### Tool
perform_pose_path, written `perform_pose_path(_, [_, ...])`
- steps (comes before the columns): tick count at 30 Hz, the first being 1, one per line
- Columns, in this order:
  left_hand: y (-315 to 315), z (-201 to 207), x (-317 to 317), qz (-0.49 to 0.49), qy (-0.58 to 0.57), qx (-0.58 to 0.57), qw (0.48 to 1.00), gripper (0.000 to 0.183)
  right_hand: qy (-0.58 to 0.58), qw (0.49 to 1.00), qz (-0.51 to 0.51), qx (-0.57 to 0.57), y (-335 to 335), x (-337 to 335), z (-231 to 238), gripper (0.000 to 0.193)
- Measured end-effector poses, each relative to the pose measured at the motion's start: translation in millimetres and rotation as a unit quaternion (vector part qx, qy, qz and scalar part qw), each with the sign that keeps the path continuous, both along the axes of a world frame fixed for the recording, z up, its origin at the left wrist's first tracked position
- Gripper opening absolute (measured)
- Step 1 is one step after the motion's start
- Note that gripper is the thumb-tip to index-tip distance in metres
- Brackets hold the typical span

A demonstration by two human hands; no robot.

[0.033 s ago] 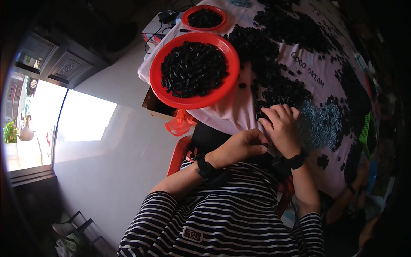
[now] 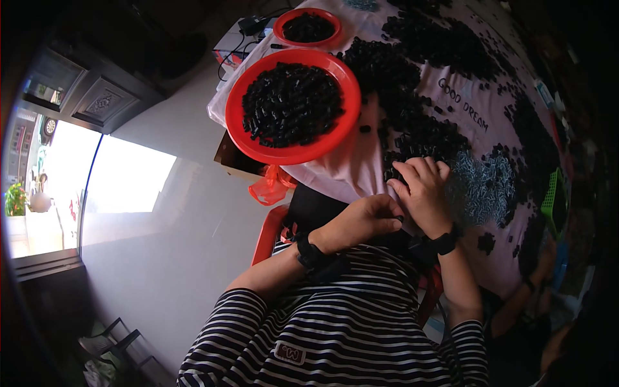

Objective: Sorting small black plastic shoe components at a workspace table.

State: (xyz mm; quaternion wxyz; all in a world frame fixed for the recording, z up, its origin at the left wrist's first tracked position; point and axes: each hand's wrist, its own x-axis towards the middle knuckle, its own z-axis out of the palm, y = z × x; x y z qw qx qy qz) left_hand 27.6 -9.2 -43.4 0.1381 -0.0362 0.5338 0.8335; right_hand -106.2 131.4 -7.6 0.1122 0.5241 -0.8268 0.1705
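Observation:
My left hand (image 2: 374,218) is closed in front of my lap, thumb and forefinger pinching a small black plastic piece (image 2: 400,219). Most of that piece is hidden by the fingertips. Just to the right, my right hand (image 2: 422,190) rests at the near edge of a heap of black plastic pieces (image 2: 429,142). Its fingers are bent and apart, thumb spread from forefinger, with the tips beside a few black pieces. A pile of small bluish metal screws or pins (image 2: 487,187) lies right of that hand.
A large red basin (image 2: 351,109) full of black pieces stands left on the pink cloth (image 2: 361,174); a smaller red basin (image 2: 278,29) sits behind it. A green basket (image 2: 553,200) is at the far right. Another person's arm (image 2: 525,290) shows at lower right.

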Motion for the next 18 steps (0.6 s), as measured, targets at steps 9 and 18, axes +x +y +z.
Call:
perform_pose_path(9, [-3.0, -0.4, -0.4, 0.020, 0.004, -0.046, 0.999, 0.020, 0.017, 1.000, -0.011, 0.022, -6.3, 5.6, -4.4, 0.036])
perform_pose_path(18, [-5.0, -1.3, 0.0, 0.018, 0.007, -0.026, 0.999, 0.019, 0.030, 1.000, 0.007, 0.001, -6.3, 1.0, -10.0, 0.019])
